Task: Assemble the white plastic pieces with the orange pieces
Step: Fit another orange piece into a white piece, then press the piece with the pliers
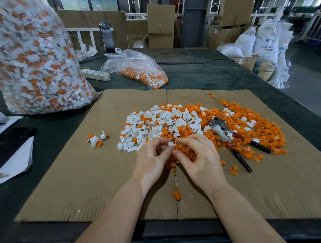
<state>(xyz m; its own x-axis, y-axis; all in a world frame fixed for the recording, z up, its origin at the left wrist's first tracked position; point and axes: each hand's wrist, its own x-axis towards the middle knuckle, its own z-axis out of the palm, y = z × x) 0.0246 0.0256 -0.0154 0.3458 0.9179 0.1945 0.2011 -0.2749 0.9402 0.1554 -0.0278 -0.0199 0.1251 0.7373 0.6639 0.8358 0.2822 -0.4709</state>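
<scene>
A heap of loose white plastic pieces (pixel 156 123) and orange pieces (pixel 255 128) lies on a flat cardboard sheet (pixel 96 179). Just in front of the heap, my left hand (pixel 152 162) pinches a small white piece (pixel 170 144) between thumb and fingers. My right hand (pixel 198 156) meets it fingertip to fingertip and pinches an orange piece (pixel 177 147) right beside the white one. A few joined white-and-orange pieces (pixel 97 138) lie apart to the left of the heap.
Red-handled pliers (pixel 236 140) lie on the heap's right side. A big clear bag of joined pieces (pixel 32 59) stands at the far left, a smaller bag (pixel 142 70) behind the cardboard, a power strip (pixel 95 74) between them. A black phone (pixel 8 144) lies left.
</scene>
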